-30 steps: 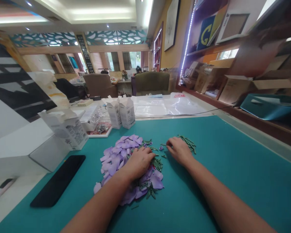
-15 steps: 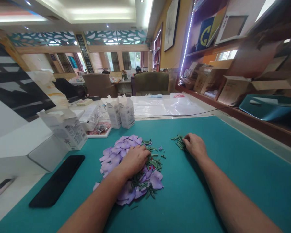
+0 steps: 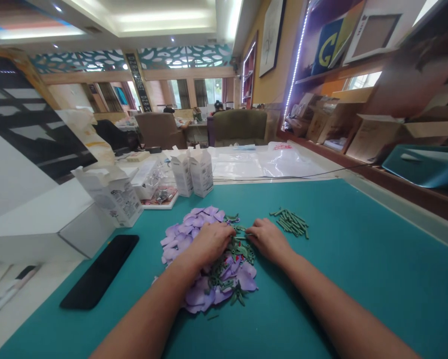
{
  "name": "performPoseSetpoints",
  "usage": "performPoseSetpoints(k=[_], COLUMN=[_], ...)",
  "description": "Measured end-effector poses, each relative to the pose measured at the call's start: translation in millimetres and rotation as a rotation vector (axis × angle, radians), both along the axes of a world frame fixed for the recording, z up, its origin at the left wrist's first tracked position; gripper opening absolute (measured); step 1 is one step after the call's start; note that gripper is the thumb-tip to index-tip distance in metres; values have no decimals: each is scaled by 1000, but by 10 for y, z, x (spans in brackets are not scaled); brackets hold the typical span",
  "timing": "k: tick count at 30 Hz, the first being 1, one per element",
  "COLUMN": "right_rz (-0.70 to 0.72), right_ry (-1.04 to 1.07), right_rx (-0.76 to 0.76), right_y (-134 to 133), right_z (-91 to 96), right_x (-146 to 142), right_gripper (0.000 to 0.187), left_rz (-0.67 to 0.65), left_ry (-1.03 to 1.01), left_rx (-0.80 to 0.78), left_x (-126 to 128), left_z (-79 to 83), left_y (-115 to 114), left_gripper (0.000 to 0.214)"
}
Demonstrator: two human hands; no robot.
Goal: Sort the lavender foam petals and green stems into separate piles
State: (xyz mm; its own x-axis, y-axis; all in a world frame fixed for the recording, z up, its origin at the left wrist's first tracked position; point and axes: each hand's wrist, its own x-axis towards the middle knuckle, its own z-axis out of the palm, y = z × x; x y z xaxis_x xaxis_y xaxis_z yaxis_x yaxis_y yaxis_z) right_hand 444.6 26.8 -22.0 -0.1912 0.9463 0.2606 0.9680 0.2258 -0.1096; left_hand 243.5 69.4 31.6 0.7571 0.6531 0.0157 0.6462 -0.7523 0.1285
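A heap of purple petals (image 3: 186,234) mixed with small green plastic pieces (image 3: 224,276) lies on the teal mat (image 3: 358,279). My left hand (image 3: 209,242) rests palm down on the heap, fingers curled over the petals. My right hand (image 3: 267,239) sits just right of the heap, its fingertips pinched at the green pieces by the heap's edge; what they hold is too small to make out. A small separate pile of green stem sticks (image 3: 291,222) lies to the right of my right hand.
A black phone (image 3: 100,269) lies on the mat at the left. Open white cartons (image 3: 112,194) and two upright small boxes (image 3: 194,172) stand behind the heap. A white box (image 3: 40,224) is at left. Clear plastic bags (image 3: 261,162) cover the far table; shelves with cardboard boxes (image 3: 366,134) run along the right.
My right hand went out to the green stick pile on the right, then came back left to the heap's edge. My left hand stayed on the petals. The view shifted slightly.
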Motion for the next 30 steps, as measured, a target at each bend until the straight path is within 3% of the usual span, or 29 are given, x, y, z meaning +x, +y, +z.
performPoseSetpoints(k=[7,11,16,23,30], right_rz=[12,-27,-204,-575,-649], right_ry=[-25,12,90,252,259], right_rx=[-11,45,130,239,228], right_y=[-21,-27,6,4,6], right_z=[5,17,48,50,-41], right_x=[-67,-26,305,879,1069], right_gripper=[15,13,13,8,12], left_rz=[142,218,187,142,188], left_ry=[-104,-64,40,83,24], left_rx=[92,129,115,93,58], left_x=[-142,-189,-164,-179,-204], left_z=[47,45,25,-7,-11], left_y=[186,219,161,149,211], left_gripper=[30,29,25,20,20])
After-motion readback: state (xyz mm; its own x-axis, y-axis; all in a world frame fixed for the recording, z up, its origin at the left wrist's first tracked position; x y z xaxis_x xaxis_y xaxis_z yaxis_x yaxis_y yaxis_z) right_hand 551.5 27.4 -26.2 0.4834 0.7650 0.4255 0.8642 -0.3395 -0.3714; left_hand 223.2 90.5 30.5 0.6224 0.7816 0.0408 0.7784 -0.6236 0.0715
